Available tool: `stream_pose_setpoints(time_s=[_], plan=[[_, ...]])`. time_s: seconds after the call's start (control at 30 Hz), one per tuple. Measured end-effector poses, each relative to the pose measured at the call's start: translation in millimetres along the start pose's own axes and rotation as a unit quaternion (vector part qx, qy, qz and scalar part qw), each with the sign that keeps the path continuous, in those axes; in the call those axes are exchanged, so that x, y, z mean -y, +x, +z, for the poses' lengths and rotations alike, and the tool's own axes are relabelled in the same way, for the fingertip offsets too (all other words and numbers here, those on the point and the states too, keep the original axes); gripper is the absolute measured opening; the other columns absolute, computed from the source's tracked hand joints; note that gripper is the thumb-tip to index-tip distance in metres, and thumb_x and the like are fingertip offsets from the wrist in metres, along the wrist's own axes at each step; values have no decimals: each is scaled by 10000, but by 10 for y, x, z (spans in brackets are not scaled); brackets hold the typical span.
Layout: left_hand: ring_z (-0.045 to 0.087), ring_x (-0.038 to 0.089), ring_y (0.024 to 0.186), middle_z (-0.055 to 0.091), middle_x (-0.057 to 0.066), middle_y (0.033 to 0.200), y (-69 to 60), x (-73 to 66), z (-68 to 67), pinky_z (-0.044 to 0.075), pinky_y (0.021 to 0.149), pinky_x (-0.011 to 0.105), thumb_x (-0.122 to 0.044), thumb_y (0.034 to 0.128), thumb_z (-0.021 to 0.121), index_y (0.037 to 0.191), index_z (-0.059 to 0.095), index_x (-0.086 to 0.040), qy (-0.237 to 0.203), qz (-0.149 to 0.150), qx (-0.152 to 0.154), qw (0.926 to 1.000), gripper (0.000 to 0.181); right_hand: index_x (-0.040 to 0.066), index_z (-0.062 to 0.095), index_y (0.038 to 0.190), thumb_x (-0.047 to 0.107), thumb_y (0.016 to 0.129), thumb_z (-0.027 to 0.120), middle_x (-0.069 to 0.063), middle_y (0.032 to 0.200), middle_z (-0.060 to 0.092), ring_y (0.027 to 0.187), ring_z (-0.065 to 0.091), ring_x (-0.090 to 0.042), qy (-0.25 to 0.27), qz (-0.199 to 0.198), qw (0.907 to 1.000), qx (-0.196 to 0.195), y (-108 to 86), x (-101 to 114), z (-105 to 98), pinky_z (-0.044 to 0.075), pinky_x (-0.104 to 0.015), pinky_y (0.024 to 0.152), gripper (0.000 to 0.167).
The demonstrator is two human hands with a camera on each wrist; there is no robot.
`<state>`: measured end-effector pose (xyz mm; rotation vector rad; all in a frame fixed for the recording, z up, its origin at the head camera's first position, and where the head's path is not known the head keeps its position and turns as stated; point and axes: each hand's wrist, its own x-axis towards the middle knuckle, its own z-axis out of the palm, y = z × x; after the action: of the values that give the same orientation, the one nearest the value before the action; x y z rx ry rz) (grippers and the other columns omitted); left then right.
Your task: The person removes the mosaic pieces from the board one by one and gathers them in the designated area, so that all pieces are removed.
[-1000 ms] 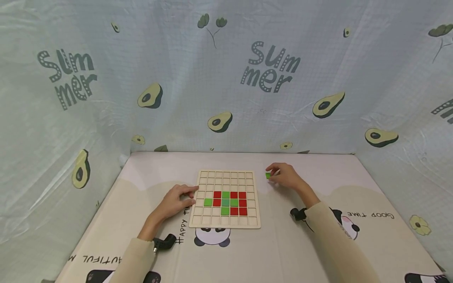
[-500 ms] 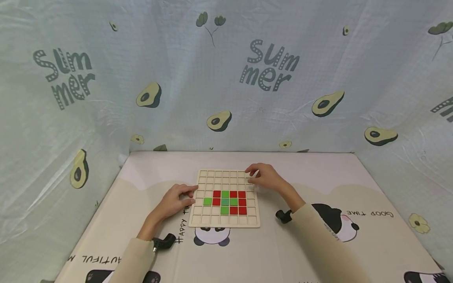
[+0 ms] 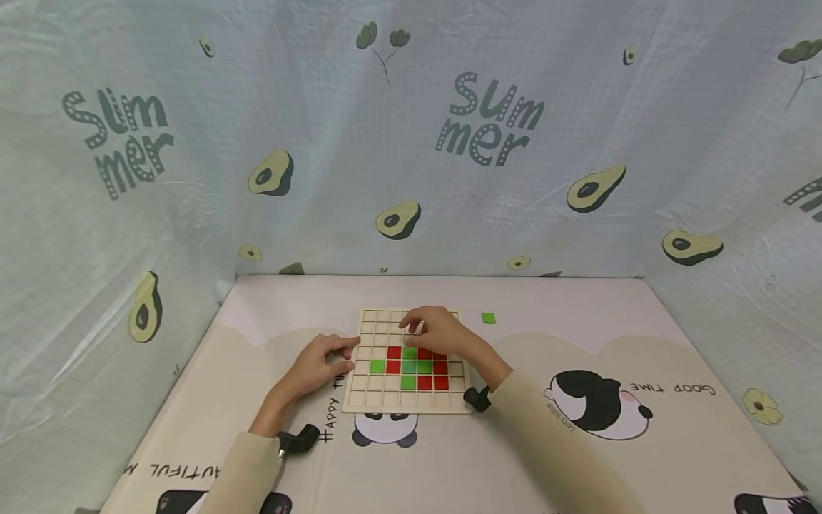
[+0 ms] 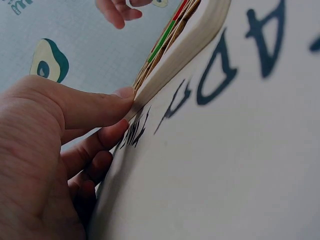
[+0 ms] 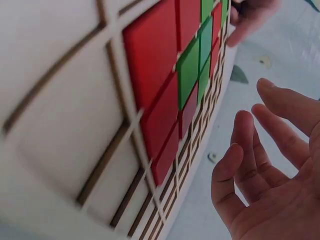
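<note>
A square wooden grid board [image 3: 407, 402] lies on the table with several red tiles [image 3: 424, 383] and green tiles [image 3: 377, 366] in its cells. At its left edge, my left hand [image 3: 315, 368] touches the rim with thumb and forefinger; the left wrist view has the thumb [image 4: 100, 107] against the edge. Above the board's upper middle, my right hand [image 3: 439, 332] hovers with loosely bent, parted fingers and covers some cells. No tile shows between the fingers of the right hand [image 5: 270, 170] in the right wrist view.
A loose green tile [image 3: 489, 318] lies on the table beyond the board's upper right corner. The tablecloth [image 3: 514, 457] has printed pandas and lettering. A patterned curtain [image 3: 321, 143] hangs behind the table and along both sides.
My right hand has moved left from the loose green tile to over the board, leaving that tile uncovered on the table. My left hand has stayed at the board's edge.
</note>
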<state>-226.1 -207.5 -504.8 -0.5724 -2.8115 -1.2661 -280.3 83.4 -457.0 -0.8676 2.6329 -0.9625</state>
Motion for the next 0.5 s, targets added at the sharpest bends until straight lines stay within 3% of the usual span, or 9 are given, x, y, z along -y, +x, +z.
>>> stream_pose_setpoints(time_s=[0.23, 0.5], plan=[[501, 178, 950, 621, -79, 877, 19, -5, 0, 358, 920, 376, -136, 876, 772, 1329, 702, -57, -14, 98, 40, 9999, 465, 101, 743, 1197, 166, 936, 734, -27, 1026, 715, 870, 667, -152, -77, -299, 9991, 284, 90, 147, 163, 536, -265, 751, 268], [503, 187, 961, 622, -78, 877, 4, -5, -11, 359, 928, 398, -143, 881, 768, 1335, 698, -58, -12, 111, 47, 9999, 467, 129, 764, 1137, 184, 914, 783, 23, 974, 725, 883, 640, -103, -425, -390, 9969, 532, 166, 293, 304, 517, -251, 812, 231]])
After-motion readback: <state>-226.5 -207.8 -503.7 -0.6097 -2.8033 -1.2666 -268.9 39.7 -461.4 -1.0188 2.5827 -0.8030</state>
